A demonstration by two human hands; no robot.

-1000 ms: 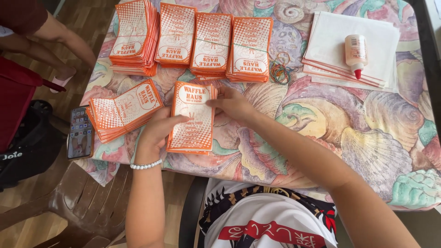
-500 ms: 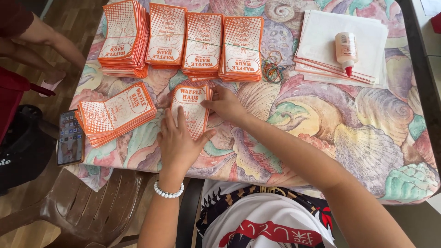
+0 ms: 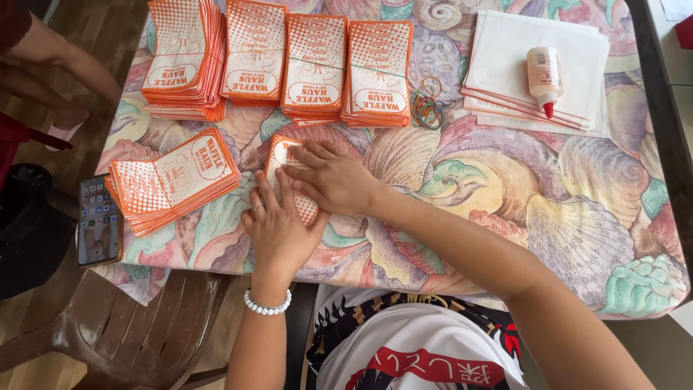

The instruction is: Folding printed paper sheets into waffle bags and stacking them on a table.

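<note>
Orange-and-white printed paper bag (image 3: 283, 155) lies pinned flat on the shell-patterned counter (image 3: 577, 238) under both hands, left hand (image 3: 278, 227) and right hand (image 3: 332, 177) pressing palms-down together, seemingly creasing it.

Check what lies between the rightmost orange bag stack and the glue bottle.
In the head view, a loose bunch of rubber bands lies between that stack and the glue bottle, which rests on white sheets.

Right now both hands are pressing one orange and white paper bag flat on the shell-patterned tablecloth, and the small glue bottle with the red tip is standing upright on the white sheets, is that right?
Not quite. The small glue bottle with the red tip is lying on its side on the white sheets, not standing. The head view shows it. The left hand and right hand do press the orange and white paper bag flat on the shell-patterned tablecloth.
</note>
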